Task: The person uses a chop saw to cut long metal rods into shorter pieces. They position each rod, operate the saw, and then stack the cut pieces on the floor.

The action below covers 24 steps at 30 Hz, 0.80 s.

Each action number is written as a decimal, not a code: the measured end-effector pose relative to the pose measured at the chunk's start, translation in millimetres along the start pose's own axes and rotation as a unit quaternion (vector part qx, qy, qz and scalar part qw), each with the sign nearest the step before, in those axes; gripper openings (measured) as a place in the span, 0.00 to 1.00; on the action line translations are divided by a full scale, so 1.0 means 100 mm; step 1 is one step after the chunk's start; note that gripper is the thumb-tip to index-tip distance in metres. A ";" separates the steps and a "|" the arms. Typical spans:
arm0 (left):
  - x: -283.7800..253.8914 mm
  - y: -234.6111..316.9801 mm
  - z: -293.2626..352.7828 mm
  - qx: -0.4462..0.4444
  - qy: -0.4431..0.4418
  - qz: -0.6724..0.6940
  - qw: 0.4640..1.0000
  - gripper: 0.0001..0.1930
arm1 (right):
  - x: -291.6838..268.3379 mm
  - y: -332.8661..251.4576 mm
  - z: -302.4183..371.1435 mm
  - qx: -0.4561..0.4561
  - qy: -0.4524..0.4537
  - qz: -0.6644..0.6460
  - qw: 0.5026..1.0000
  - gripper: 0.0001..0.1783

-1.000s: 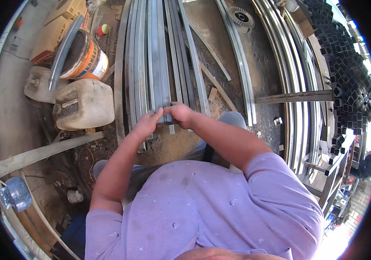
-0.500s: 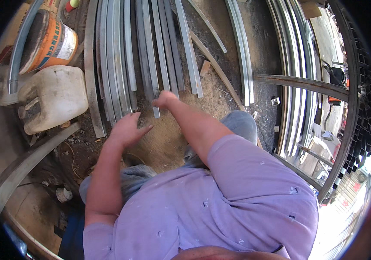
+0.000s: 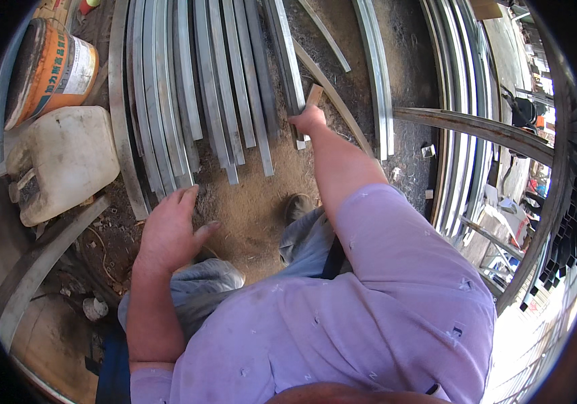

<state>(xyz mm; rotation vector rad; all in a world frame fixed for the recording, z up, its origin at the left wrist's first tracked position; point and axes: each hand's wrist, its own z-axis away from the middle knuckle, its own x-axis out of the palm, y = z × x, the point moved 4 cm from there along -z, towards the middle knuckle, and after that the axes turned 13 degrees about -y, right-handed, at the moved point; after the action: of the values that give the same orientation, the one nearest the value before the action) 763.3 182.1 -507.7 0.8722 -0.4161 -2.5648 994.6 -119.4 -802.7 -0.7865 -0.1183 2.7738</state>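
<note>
Gripping tube (image 3: 286, 60) by near end, right of bundle (image 3: 211, 101), with right hand (image 3: 308, 121) curled over; holding left hand (image 3: 172, 232) spread, empty. Probably stiff, heavy, slick; best held round flat sides.

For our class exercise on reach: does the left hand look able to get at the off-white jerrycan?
Probably yes: the left hand looks empty, the jerrycan is ahead to its left, and only a metal bar appears between them.
</note>
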 end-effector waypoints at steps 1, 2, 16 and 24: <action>0.00 0.01 0.00 0.006 0.002 -0.003 1.000 0.40 | 0.01 0.12 -0.12 -0.008 -0.024 -0.060 0.998 0.32; -0.01 0.02 0.00 0.009 0.000 -0.003 1.000 0.40 | 0.06 0.27 -0.18 -0.020 -0.031 -0.138 0.990 0.31; -0.04 0.14 0.04 0.023 0.006 -0.011 1.000 0.40 | -0.02 -0.29 0.40 -0.032 0.059 -0.031 0.997 0.42; 0.00 0.14 0.06 0.024 -0.005 -0.010 1.000 0.40 | 0.38 -0.51 -0.17 -0.048 -0.097 -0.231 0.967 0.38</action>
<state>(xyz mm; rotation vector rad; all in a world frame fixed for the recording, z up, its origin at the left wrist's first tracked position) 763.2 170.5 -497.6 0.8864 -0.4759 -2.5884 983.9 -60.1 -828.7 -0.4347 -0.4180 2.4015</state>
